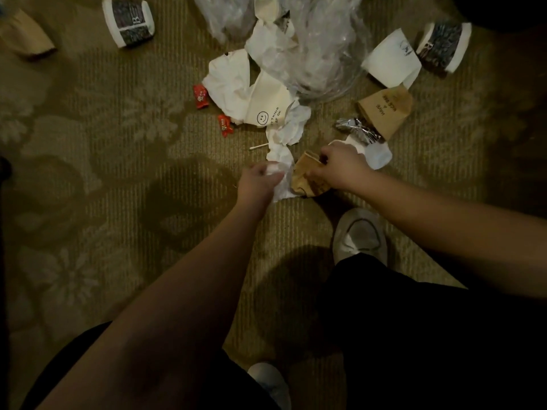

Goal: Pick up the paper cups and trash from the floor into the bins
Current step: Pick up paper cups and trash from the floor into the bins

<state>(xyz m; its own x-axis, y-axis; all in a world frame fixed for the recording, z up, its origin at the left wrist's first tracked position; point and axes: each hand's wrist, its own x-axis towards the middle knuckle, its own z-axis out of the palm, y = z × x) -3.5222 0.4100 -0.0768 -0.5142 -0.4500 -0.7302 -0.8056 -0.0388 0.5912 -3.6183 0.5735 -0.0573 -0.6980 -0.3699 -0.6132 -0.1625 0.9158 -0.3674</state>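
Left hand (260,180) clutched crumpled white paper (282,184), right hand (340,167) pinched brown cup (307,180) on carpet (118,173), guess gathering handfuls before bin trip. Other cups (128,22) lay scattered; no bins visible.

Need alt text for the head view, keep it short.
Seen from above, a person's left hand grips crumpled white paper and the right hand grips a brown paper cup, on patterned carpet strewn with cups, wrappers and plastic.
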